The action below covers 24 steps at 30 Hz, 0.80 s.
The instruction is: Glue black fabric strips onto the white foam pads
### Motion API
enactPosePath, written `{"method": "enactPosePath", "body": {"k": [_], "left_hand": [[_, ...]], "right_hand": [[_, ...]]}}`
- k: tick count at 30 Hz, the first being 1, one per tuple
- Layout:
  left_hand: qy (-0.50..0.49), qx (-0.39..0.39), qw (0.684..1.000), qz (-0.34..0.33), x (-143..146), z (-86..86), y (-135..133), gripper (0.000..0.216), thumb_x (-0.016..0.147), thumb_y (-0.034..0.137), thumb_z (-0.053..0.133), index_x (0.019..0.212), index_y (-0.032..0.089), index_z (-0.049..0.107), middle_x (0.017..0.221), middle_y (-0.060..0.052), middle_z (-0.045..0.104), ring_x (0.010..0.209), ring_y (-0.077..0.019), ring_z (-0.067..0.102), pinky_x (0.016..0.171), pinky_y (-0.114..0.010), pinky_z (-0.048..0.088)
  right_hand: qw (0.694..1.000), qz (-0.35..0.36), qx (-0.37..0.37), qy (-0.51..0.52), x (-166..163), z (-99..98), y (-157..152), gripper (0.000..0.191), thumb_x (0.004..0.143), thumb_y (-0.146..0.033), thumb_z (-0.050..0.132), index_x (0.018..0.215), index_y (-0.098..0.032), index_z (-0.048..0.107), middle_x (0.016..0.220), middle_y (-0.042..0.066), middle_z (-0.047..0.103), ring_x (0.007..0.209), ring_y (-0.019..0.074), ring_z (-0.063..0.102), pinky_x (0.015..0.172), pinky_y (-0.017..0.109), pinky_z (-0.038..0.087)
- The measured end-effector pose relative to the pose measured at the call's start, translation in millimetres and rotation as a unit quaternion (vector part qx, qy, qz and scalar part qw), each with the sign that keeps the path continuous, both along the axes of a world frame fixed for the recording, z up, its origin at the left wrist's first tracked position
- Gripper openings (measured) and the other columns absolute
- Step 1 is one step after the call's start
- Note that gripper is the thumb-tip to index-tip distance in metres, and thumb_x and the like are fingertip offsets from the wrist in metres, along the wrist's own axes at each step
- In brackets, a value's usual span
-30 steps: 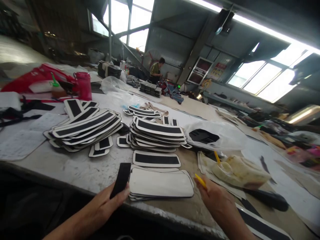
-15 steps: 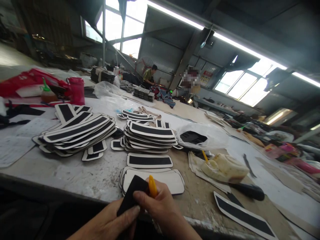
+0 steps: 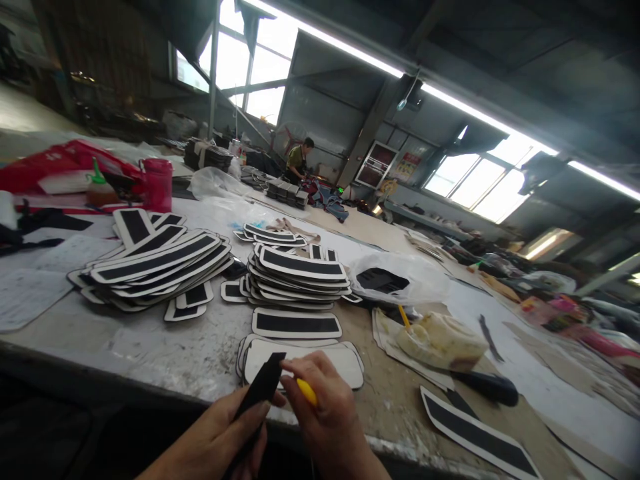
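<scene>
My left hand (image 3: pixel 225 427) is closed round a black strip (image 3: pixel 261 387), which is tilted upward above the table's front edge. A yellow-handled tool (image 3: pixel 306 392) is held in my right hand (image 3: pixel 325 400); its working end is hidden, so I cannot tell its kind. The right fingertips are at the strip's upper end. Just behind both hands lies a small stack of white curved panels (image 3: pixel 320 360). Beyond it is a single white panel with a black strip (image 3: pixel 297 323) on its face.
Piles of black-and-white panels stand at the left (image 3: pixel 150 267) and centre (image 3: pixel 300 273). To the right are a cut-open plastic container (image 3: pixel 445 333) with a yellow stick, a black handle (image 3: pixel 490 388) and a loose panel (image 3: pixel 475 430). A co-worker (image 3: pixel 299 160) is far back.
The black strip has turned more edge-on in my left hand. My right fingers have shifted to its upper end, and the yellow handle has tipped lower. The view has shifted slightly.
</scene>
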<state>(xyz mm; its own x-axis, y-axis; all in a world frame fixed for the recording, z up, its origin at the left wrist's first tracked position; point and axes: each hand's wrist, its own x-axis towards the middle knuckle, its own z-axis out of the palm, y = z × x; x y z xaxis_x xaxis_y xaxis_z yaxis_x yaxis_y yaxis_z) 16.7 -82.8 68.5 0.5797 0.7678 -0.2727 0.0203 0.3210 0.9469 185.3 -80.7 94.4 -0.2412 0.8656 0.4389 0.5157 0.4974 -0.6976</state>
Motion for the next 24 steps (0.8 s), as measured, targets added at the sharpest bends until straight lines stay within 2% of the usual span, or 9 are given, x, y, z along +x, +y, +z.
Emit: {"method": "enactPosePath", "body": {"k": [4,5,7,9,11,13,16,19,24], "left_hand": [[0.058,0.018,0.998,-0.006,-4,5.1,-2,0.048,0.078,0.064,0.042,0.073,0.017,0.05,0.053,0.003,0.049,0.046,-0.0091,0.044,0.046,-0.021,0.032],[0.057,0.013,0.998,-0.006,-6,4.5,-3,0.048,0.079,0.063,0.041,0.074,0.017,0.051,0.054,0.003,0.05,0.047,-0.0092,0.045,0.047,-0.021,0.033],[0.047,0.001,0.999,-0.014,-8,2.3,-3,0.045,0.08,0.061,0.043,0.082,0.017,0.053,0.055,0.003,0.051,0.047,-0.009,0.044,0.048,-0.021,0.035],[0.032,-0.009,0.999,-0.021,-10,-0.4,-4,0.04,0.082,0.056,0.046,0.089,0.017,0.054,0.056,0.004,0.053,0.048,-0.0086,0.045,0.048,-0.02,0.036],[0.004,-0.025,0.999,-0.033,-11,-3.3,-4,0.037,0.083,0.051,0.049,0.091,0.016,0.057,0.054,0.003,0.054,0.046,-0.0078,0.045,0.047,-0.018,0.036],[-0.04,-0.052,0.997,-0.038,-10,-7.2,-3,0.035,0.082,0.048,0.052,0.089,0.014,0.059,0.052,0.002,0.055,0.044,-0.0073,0.046,0.045,-0.018,0.035],[-0.101,-0.098,0.99,-0.03,-8,-14.5,-2,0.033,0.077,0.043,0.061,0.091,0.014,0.058,0.053,0.0,0.06,0.044,-0.0093,0.052,0.044,-0.019,0.038],[-0.11,-0.103,0.988,-0.023,-7,-17.7,1,0.029,0.075,0.036,0.066,0.092,0.013,0.058,0.058,-0.001,0.064,0.05,-0.0122,0.057,0.048,-0.021,0.042],[-0.063,-0.106,0.992,-0.028,-8,-5.9,4,0.019,0.072,0.024,0.064,0.087,0.013,0.059,0.059,-0.001,0.064,0.055,-0.0127,0.056,0.06,-0.026,0.042]], "right_hand": [[0.998,-0.004,-0.052,0.036,-1,5.1,-3,0.013,0.083,-0.024,0.054,0.074,-0.018,0.061,0.07,0.002,0.054,0.065,0.0134,0.053,0.061,0.024,0.042],[0.996,-0.018,-0.067,0.054,0,7.2,-2,0.013,0.082,-0.027,0.055,0.073,-0.018,0.059,0.069,0.001,0.053,0.062,0.0125,0.05,0.058,0.023,0.041],[0.99,-0.032,-0.109,0.083,4,12.5,0,0.013,0.082,-0.03,0.057,0.084,-0.018,0.06,0.073,0.0,0.052,0.06,0.0115,0.047,0.055,0.023,0.039],[0.982,0.001,-0.169,0.089,7,18.8,3,0.018,0.083,-0.032,0.055,0.093,-0.019,0.061,0.078,0.001,0.052,0.065,0.012,0.048,0.058,0.023,0.04],[0.968,0.056,-0.228,0.092,8,24.2,5,0.017,0.082,-0.034,0.055,0.084,-0.018,0.063,0.074,0.001,0.052,0.067,0.0127,0.049,0.058,0.022,0.039],[0.952,0.084,-0.271,0.118,7,27.3,6,0.022,0.08,-0.037,0.057,0.071,-0.017,0.059,0.066,-0.001,0.048,0.061,0.0111,0.045,0.052,0.021,0.036],[0.937,0.078,-0.3,0.16,4,27.1,6,0.029,0.077,-0.042,0.06,0.065,-0.017,0.052,0.059,-0.004,0.041,0.053,0.0083,0.035,0.048,0.02,0.03],[0.927,0.053,-0.326,0.178,2,23.0,5,0.034,0.074,-0.046,0.062,0.065,-0.017,0.046,0.054,-0.006,0.036,0.05,0.0072,0.03,0.047,0.02,0.027],[0.928,0.024,-0.314,0.2,2,15.4,7,0.033,0.074,-0.044,0.063,0.066,-0.018,0.043,0.057,-0.006,0.036,0.052,0.0079,0.03,0.05,0.021,0.026]]}}
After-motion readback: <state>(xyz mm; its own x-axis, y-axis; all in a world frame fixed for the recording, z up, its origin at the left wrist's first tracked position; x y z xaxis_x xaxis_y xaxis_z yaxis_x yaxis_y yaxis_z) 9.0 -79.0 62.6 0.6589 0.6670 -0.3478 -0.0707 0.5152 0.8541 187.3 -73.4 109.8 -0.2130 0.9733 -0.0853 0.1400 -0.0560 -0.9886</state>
